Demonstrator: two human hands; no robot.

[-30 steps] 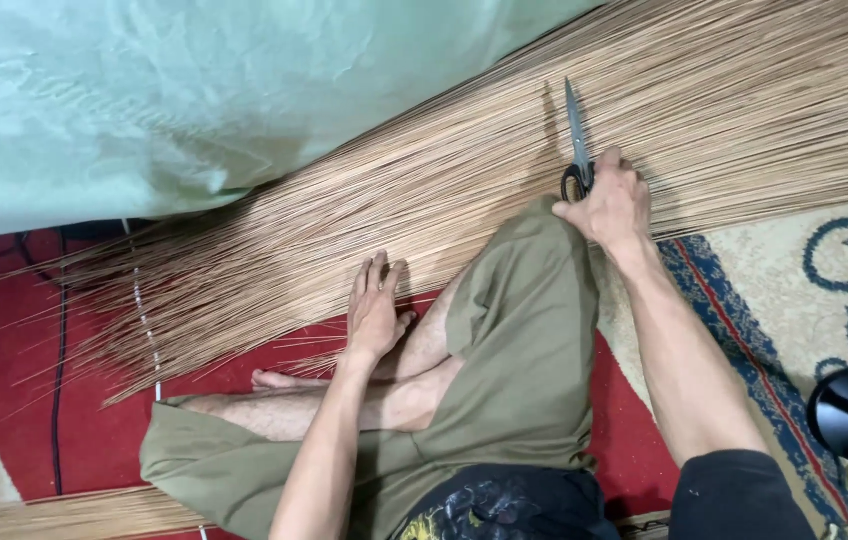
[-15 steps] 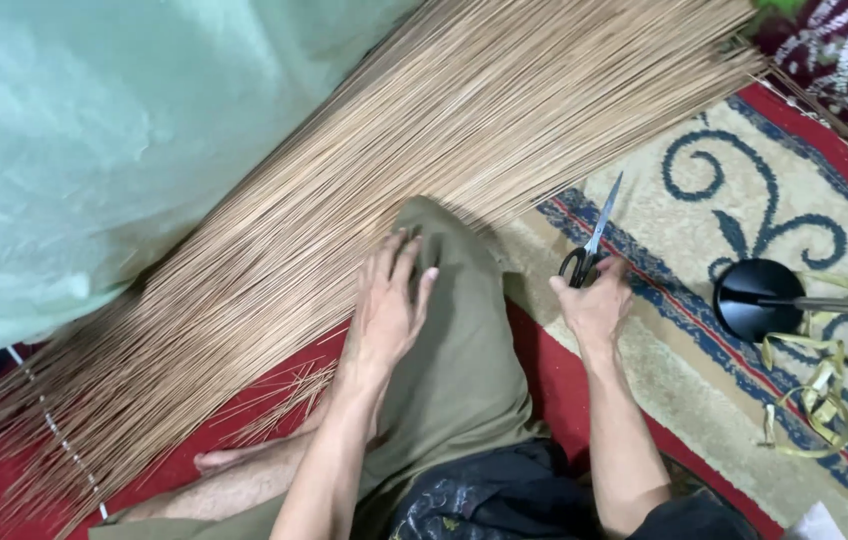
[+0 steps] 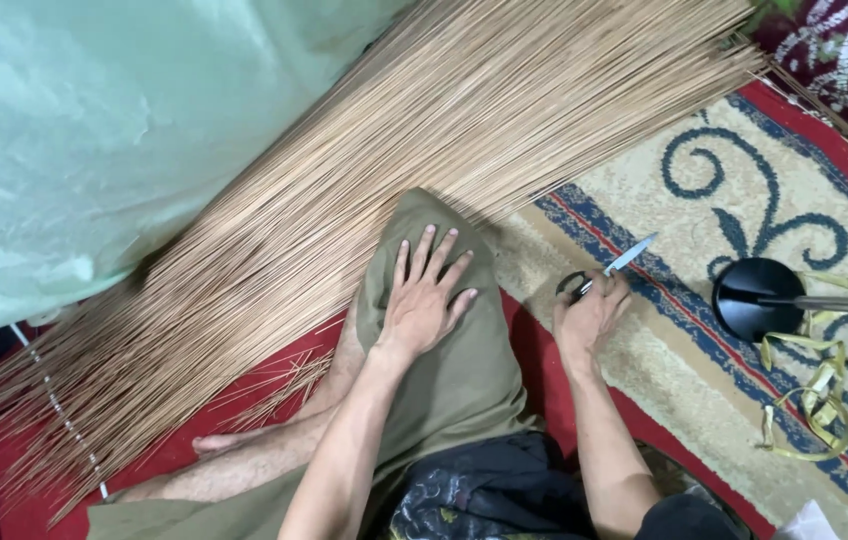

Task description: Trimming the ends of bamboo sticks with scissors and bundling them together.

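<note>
The scissors (image 3: 604,278) lie low over the patterned rug (image 3: 744,190), just right of the person's knee, blades pointing up and to the right, away from the sticks. The right hand (image 3: 589,315) is closed round the dark handles, fingers curled through or over the loops; the blades look nearly together, though how far they gape is hard to tell. The left hand (image 3: 424,300) lies flat and spread on the olive trouser leg (image 3: 444,380), fingers wide apart, holding nothing.

Just beyond the knee, a broad sheaf of thin tan sticks (image 3: 424,150) fans across the floor from lower left to upper right, its upper edge running under a pale green sheet (image 3: 94,130). A few loose sticks lie on the red mat (image 3: 264,390) by the bare foot.

To the right, well apart from the scissors, a round black base with a metal rod (image 3: 759,298) stands on the rug, and yellow-green leaf strips (image 3: 824,400) curl beside it.

By the look of it this is a pause in trimming: the scissors are off the sheaf and the free hand rests. Any further cut would call for turning the blades back toward the sticks, with the left hand steadying the sheaf.
</note>
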